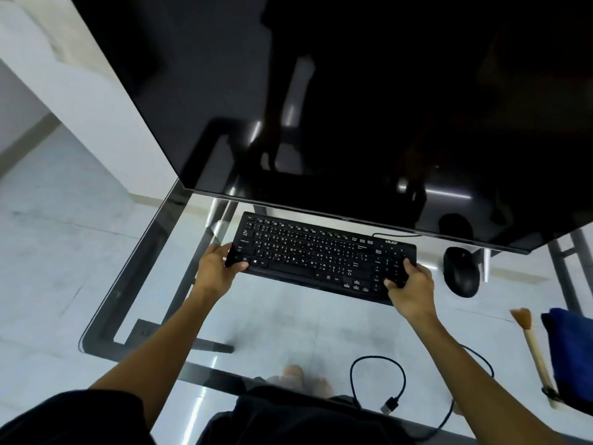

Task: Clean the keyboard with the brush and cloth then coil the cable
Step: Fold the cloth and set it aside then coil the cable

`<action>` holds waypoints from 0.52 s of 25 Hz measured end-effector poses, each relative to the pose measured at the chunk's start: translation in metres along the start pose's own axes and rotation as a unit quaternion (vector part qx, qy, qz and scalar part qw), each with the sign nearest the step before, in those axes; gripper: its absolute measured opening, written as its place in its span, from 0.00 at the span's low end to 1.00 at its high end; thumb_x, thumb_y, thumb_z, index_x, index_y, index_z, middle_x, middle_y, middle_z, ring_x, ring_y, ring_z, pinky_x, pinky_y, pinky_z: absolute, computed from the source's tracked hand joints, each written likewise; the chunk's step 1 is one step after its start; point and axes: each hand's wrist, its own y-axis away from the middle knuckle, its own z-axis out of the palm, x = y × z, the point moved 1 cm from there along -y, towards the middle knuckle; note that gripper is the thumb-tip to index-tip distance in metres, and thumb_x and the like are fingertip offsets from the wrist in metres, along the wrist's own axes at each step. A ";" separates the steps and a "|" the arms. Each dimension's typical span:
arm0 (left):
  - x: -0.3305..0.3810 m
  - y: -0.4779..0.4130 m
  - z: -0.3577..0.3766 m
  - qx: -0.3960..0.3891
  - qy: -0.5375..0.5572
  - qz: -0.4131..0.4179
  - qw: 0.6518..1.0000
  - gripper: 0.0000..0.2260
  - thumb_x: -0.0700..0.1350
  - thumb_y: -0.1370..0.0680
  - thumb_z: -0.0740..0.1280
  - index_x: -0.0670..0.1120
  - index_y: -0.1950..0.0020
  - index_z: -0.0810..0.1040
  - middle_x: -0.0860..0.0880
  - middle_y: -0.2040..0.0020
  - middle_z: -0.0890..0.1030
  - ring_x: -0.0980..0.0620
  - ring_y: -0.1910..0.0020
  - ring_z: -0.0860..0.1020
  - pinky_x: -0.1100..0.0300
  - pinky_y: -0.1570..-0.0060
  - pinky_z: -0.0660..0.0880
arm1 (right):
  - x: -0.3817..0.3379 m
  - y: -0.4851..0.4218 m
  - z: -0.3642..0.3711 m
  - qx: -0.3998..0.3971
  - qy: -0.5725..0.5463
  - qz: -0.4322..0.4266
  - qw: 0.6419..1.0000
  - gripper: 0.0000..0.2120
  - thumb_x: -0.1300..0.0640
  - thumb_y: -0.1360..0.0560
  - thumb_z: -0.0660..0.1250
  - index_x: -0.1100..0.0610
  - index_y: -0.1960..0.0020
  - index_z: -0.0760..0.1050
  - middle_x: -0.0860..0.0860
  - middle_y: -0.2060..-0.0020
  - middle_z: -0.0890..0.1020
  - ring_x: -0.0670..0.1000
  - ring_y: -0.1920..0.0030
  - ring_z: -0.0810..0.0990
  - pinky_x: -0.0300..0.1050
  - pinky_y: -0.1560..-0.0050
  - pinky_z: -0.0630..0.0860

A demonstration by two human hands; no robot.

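Monitor (353, 107) looms just behind keyboard (321, 255). Left hand (218, 268) grips keyboard's left end, right hand (410, 290) clasps its right end. Cloth (571, 351) and brush (536, 354) lie untouched right of keyboard. Cable (390, 405) sprawls in front, uncoiled. Judged: cleaning not begun, all steps left.

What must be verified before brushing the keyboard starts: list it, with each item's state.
1. Both ends of the keyboard held, by left hand and right hand: ok.
2. USB plug unplugged, loose on the glass desk: ok.
3. The brush within reach on the right: ok.
4. The blue cloth beside the brush: ok.
5. A hand free for the brush: not ok.
6. The keyboard flat on the desk: cannot tell.
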 end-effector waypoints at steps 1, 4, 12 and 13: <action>0.004 -0.009 0.001 0.003 0.006 -0.001 1.000 0.13 0.42 0.26 0.72 0.44 0.42 0.79 0.47 0.52 0.72 0.49 0.55 0.73 0.65 0.53 0.66 | -0.004 -0.008 -0.001 0.000 0.000 0.002 1.000 0.31 0.61 0.25 0.68 0.63 0.27 0.60 0.60 0.28 0.60 0.57 0.27 0.60 0.43 0.27 0.57; 0.016 -0.031 0.003 0.013 0.012 -0.009 1.000 0.13 0.42 0.26 0.71 0.42 0.42 0.78 0.45 0.51 0.71 0.47 0.54 0.74 0.64 0.53 0.66 | -0.014 -0.028 -0.004 -0.005 -0.008 0.003 1.000 0.31 0.61 0.26 0.68 0.63 0.26 0.59 0.59 0.27 0.59 0.56 0.27 0.60 0.41 0.28 0.55; 0.022 -0.041 0.022 0.053 -0.087 -0.016 0.995 0.19 0.45 0.24 0.68 0.40 0.35 0.72 0.37 0.37 0.72 0.37 0.37 0.66 0.50 0.36 0.63 | -0.011 -0.035 -0.013 -0.021 0.011 -0.036 0.999 0.31 0.58 0.24 0.68 0.60 0.26 0.60 0.57 0.25 0.58 0.54 0.25 0.56 0.43 0.26 0.53; 0.026 -0.035 0.026 0.073 -0.097 0.006 0.993 0.21 0.45 0.24 0.69 0.41 0.33 0.71 0.38 0.37 0.72 0.37 0.37 0.65 0.50 0.35 0.61 | -0.007 -0.030 -0.015 -0.017 0.008 -0.042 0.999 0.30 0.58 0.24 0.67 0.60 0.26 0.61 0.57 0.25 0.59 0.54 0.25 0.56 0.43 0.26 0.53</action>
